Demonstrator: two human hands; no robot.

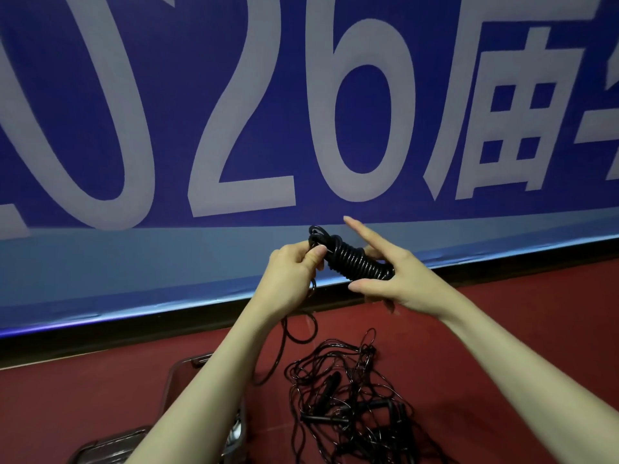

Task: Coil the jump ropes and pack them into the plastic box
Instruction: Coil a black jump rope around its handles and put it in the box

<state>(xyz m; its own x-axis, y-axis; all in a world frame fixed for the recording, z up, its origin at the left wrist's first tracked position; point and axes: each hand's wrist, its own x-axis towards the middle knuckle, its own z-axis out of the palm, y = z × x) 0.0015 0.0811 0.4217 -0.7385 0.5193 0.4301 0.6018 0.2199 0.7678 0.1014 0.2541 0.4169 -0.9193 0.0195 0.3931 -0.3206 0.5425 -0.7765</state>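
- Black cord, wound tight: the coiled jump rope [358, 261] sat as a ribbed bundle held up between my two hands, in front of the blue banner [167, 95].
- My left hand [294, 266] pinched the loop end of the bundle, thumb pressed on the cord. A loose tail [284, 343] hung from it down toward the floor.
- My right hand [398, 276] steadied the other end; index finger straight and pointing up, thumb under the coil, remaining fingers partly hidden behind it.
- Step in hand, as I judged it: finishing the wrap on this rope, tail not yet taken up.
- Remaining ropes [355, 396] lay tangled on the red floor [502, 329], handles buried in the heap.
- Plastic box [204, 396] stood on the floor below my left forearm, just beside the heap.
- Next move would call for winding in the tail, securing it, then lowering the bundle into the box without it springing loose.
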